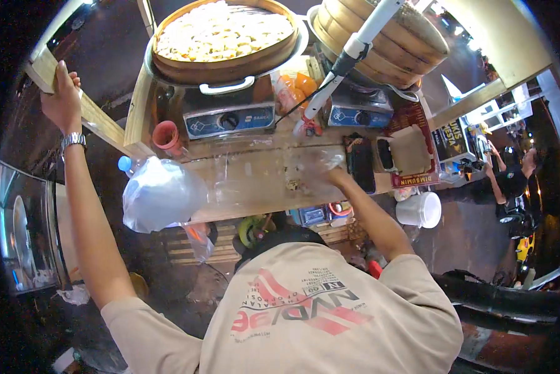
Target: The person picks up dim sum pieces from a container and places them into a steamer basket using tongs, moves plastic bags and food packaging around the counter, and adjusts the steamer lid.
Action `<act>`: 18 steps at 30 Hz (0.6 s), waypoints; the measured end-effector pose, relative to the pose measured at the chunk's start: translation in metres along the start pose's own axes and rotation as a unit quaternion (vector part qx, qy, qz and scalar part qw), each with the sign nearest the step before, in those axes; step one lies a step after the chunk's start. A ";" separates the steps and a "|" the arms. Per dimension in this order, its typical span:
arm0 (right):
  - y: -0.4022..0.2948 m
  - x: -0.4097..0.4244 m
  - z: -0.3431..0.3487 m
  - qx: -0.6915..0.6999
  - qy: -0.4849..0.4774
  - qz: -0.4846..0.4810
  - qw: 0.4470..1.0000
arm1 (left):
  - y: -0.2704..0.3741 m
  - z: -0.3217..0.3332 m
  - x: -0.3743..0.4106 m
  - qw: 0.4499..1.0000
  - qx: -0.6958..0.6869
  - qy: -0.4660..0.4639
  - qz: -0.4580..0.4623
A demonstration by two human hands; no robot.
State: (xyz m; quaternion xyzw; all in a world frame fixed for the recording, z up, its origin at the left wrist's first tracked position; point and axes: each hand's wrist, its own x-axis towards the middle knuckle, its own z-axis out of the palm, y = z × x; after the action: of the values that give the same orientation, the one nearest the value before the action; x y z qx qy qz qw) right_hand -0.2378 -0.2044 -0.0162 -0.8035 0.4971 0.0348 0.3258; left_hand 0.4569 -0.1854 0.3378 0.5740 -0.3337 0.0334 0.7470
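My left hand (64,96) grips a wooden post (44,70) of the stall frame at the upper left; a metal watch sits on that wrist. My right hand (332,172) is over the wooden counter and holds crumpled clear plastic (327,160), blurred. Small dark specks show on the counter (247,177) beside it. To its right lies a dark phone-like flat case (360,163). Behind stand two gas stoves (229,120) (360,117), one under a pan with a round bamboo steamer (221,65) of dumplings, the other under stacked bamboo steamers (378,44).
A full plastic bag (160,194) and a red cup (167,136) stand at the counter's left. A white pole (336,77) slants over the counter. Orange-filled bags (303,86) lie between the stoves. A white bucket (418,210) hangs at the right; another person (514,175) is farther off.
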 end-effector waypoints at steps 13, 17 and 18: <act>-0.142 -0.022 -0.095 0.271 -0.024 -0.087 0.958 | 0.027 -0.005 -0.015 0.999 -0.011 0.019 0.036; -0.268 0.016 -0.181 0.330 0.014 -0.243 0.912 | 0.040 0.005 -0.024 0.999 0.036 0.021 0.007; -0.305 0.032 -0.207 0.321 0.037 -0.291 0.900 | 0.042 0.001 -0.024 0.999 0.013 0.019 0.023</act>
State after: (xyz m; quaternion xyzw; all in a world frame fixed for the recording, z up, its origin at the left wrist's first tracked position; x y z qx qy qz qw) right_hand -0.0267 -0.2556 0.2833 -0.7648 0.2369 -0.2533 0.5429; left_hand 0.4191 -0.1637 0.3601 0.5754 -0.3322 0.0659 0.7444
